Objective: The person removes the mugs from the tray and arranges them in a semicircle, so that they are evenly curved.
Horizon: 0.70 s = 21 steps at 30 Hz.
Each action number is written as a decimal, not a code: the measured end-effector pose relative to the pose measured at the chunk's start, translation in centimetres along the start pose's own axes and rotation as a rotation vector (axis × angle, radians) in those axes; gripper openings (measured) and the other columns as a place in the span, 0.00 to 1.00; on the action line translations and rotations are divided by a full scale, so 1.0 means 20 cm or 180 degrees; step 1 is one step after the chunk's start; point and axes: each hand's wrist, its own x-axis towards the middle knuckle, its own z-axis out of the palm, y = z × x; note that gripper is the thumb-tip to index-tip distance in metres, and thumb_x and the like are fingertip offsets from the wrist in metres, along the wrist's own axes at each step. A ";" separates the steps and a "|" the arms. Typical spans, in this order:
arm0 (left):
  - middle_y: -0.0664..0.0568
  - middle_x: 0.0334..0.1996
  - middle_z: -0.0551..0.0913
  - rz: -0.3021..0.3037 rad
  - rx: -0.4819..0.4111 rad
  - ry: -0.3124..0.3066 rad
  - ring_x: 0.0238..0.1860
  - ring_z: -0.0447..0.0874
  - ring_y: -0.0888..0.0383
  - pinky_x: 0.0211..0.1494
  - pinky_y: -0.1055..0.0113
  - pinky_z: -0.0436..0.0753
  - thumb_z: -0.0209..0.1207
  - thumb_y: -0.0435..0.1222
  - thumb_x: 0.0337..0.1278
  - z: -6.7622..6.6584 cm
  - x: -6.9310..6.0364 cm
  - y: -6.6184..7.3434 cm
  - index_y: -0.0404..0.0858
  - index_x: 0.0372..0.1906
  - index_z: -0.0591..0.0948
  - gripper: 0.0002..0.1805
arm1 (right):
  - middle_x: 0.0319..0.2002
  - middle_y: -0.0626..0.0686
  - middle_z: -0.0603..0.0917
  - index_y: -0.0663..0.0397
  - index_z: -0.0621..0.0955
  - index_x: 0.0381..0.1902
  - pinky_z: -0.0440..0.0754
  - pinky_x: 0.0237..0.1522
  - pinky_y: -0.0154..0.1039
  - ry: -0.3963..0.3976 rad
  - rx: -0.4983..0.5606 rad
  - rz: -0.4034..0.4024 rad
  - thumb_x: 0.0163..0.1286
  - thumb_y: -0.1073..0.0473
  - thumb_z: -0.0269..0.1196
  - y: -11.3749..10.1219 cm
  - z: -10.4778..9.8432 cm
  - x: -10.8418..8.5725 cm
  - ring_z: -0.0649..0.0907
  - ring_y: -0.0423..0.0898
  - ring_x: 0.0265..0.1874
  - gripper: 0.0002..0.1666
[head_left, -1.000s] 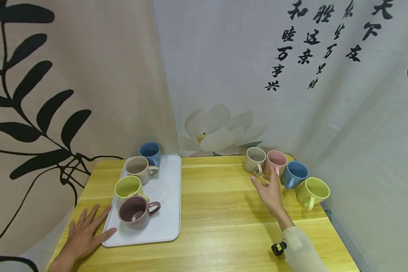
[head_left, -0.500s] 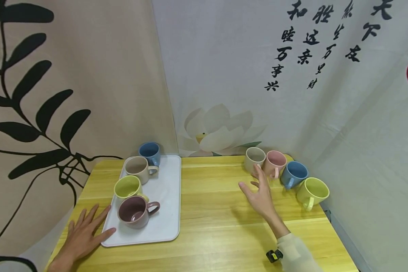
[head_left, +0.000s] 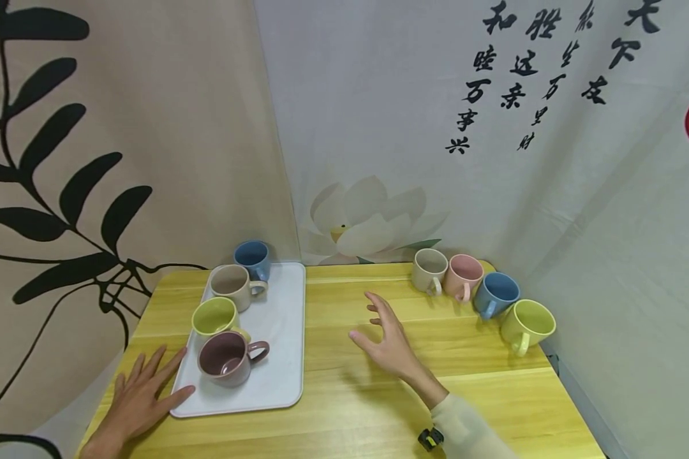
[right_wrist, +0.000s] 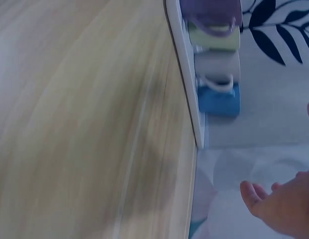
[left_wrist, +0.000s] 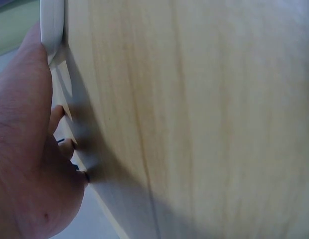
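Note:
My left hand (head_left: 143, 398) rests with spread fingers at the lower left corner of a white tray (head_left: 278, 344), thumb and fingertips touching its edge. On the tray stand a mauve mug (head_left: 225, 364), a yellow-green mug (head_left: 214, 317), a beige mug (head_left: 232, 285) and a blue mug (head_left: 252, 258), in a row along its left side. Over the middle of the table, to the right of the tray, my right hand (head_left: 390, 344) hovers with fingers apart and holds nothing. In the right wrist view its fingers (right_wrist: 251, 196) show at the right edge, away from the mugs.
At the table's back right stand a grey-white mug (head_left: 429, 271), a pink mug (head_left: 462, 278), a second blue mug (head_left: 496, 294) and a second yellow-green mug (head_left: 528, 327), in a slanting row. A printed curtain (head_left: 379, 127) hangs behind the wooden table (head_left: 350, 408).
My right hand has moved left and toward me, away from the pink mug and the grey-white mug, to the table's middle. The left hand and all the mugs have stayed in place.

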 end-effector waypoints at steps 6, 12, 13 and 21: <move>0.18 0.88 0.48 0.0015 0.0029 -0.0022 0.83 0.37 0.04 0.72 0.01 0.33 0.59 0.72 0.75 0.00 0.01 -0.01 0.54 0.94 0.54 0.55 | 0.88 0.58 0.68 0.44 0.63 0.90 0.86 0.75 0.61 -0.0260 0.0039 -0.0173 0.79 0.49 0.74 -0.05 0.14 0.04 0.76 0.59 0.81 0.50; 0.19 0.89 0.47 0.0011 0.0019 -0.0038 0.83 0.35 0.04 0.72 0.02 0.32 0.58 0.72 0.76 0.01 0.01 -0.02 0.55 0.94 0.53 0.54 | 0.89 0.52 0.68 0.37 0.64 0.90 0.86 0.76 0.58 -0.0592 0.0082 -0.0181 0.80 0.44 0.73 -0.09 0.28 0.07 0.77 0.56 0.81 0.49; 0.19 0.89 0.47 0.0015 0.0020 -0.0035 0.83 0.35 0.04 0.72 0.02 0.32 0.58 0.72 0.76 0.01 0.01 -0.02 0.55 0.94 0.53 0.54 | 0.89 0.51 0.68 0.36 0.64 0.90 0.86 0.76 0.57 -0.0638 0.0077 -0.0189 0.80 0.43 0.73 -0.09 0.30 0.08 0.77 0.56 0.80 0.49; 0.19 0.89 0.47 0.0013 0.0029 -0.0020 0.84 0.35 0.05 0.72 0.01 0.32 0.58 0.72 0.75 0.00 0.00 -0.01 0.55 0.94 0.53 0.54 | 0.86 0.51 0.73 0.40 0.67 0.88 0.88 0.74 0.53 -0.0959 0.0073 -0.0284 0.81 0.42 0.71 -0.13 0.46 0.11 0.81 0.61 0.76 0.45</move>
